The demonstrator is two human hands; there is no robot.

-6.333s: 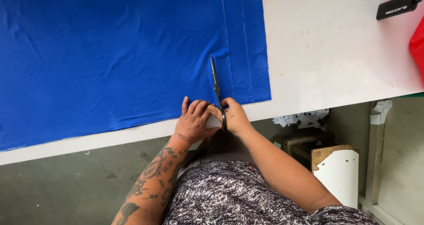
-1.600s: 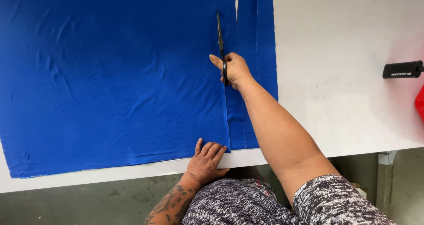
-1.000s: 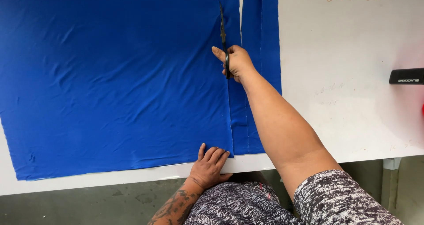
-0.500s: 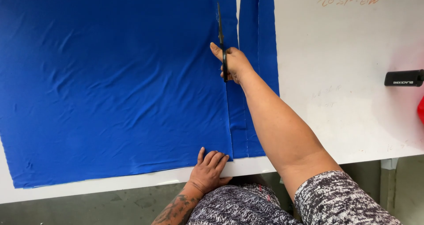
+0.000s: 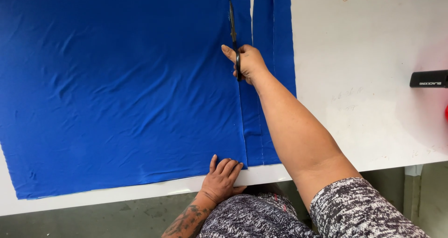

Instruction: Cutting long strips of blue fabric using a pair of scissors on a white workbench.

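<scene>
A large sheet of blue fabric point(image 5: 116, 88) lies flat on a white table point(image 5: 373, 116). My right hand point(image 5: 247, 60) grips black scissors point(image 5: 232, 28), blades pointing away from me along a straight cut up the cloth. To the right of the cut lie narrow blue strips point(image 5: 273, 56). My left hand point(image 5: 221, 179) presses flat on the fabric's near edge at the table's front, just left of the cut line.
A black oblong tool point(image 5: 428, 78) lies at the table's right edge, with a sliver of something red point(image 5: 445, 112) below it. Faint handwriting marks the tabletop at top right. Grey floor point(image 5: 93, 219) shows below the table's front edge.
Over six seconds the scissors travelled from the fabric's near edge far up the cloth, leaving a long cut. In the last second my right hand edged slightly farther; my left hand stayed put.
</scene>
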